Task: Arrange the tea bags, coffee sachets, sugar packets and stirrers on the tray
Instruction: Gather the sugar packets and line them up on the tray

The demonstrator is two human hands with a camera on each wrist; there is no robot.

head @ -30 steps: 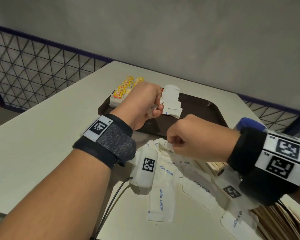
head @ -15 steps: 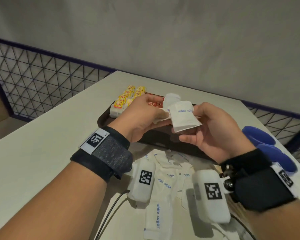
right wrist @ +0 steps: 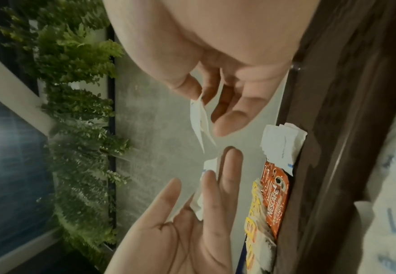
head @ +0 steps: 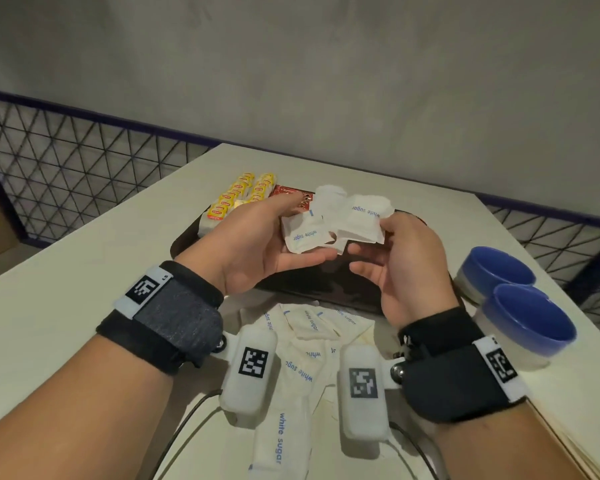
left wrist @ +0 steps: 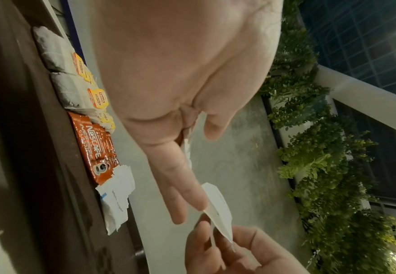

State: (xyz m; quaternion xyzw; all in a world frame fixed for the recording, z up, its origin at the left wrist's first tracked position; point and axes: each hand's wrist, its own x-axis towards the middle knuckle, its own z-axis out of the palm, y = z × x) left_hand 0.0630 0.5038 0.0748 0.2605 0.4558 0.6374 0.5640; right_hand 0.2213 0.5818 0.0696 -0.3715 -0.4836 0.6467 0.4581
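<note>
Above the brown tray (head: 326, 285), my left hand (head: 312, 230) holds white sugar packets (head: 303, 235) between thumb and fingers. My right hand (head: 371, 237) pinches another sugar packet (head: 364, 218) beside them. The right wrist view shows that pinch (right wrist: 206, 111) on the thin packet (right wrist: 200, 118). On the tray's far side lie tea bags (head: 238, 199) with yellow tags, red coffee sachets (left wrist: 94, 148) and a few sugar packets (left wrist: 117, 200). Several loose sugar packets (head: 305, 341) lie on the table below my wrists.
Two blue-rimmed tubs (head: 520, 317) stand on the table right of my right wrist. Pale wooden stirrers (head: 568, 459) show at the lower right corner. A wire mesh fence (head: 66, 161) runs along the table's left side, with a grey wall behind.
My right hand lifted a sugar packet from the loose pile and brought it up beside the left hand. Both hands now hold packets over the tray, palms turned toward me.
</note>
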